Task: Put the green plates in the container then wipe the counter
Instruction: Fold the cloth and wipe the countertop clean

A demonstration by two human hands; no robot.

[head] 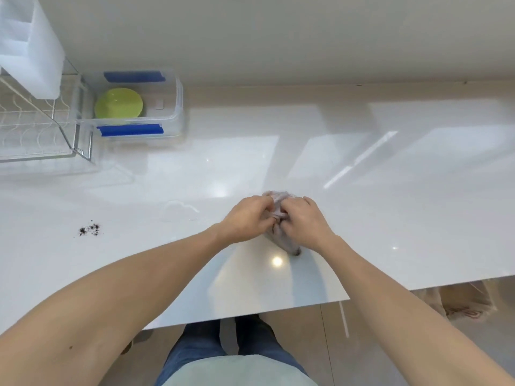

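Pale, greyish cloth (278, 215) is bunched between both hands over the middle of the white counter (390, 190).

Head view: the left hand (246, 218) and right hand (302, 221) meet knuckle to knuckle, fingers curled and pinching folds of the cloth; its lower end hangs down to touch the counter just below the right hand. The green plates (119, 103) lie as a stack inside the clear container (178, 107) with blue clips, far left at the back, beside a wire dish rack (36, 129). That part of the task reads as done.

What remains to wipe lies left of the hands: a scatter of dark crumbs (89, 229) well apart, near the front edge, and a faint wet ring (178, 211) between crumbs and hands. The left hand is the nearer to both. The coming stroke, in my judgement, runs leftward along the counter's long axis.
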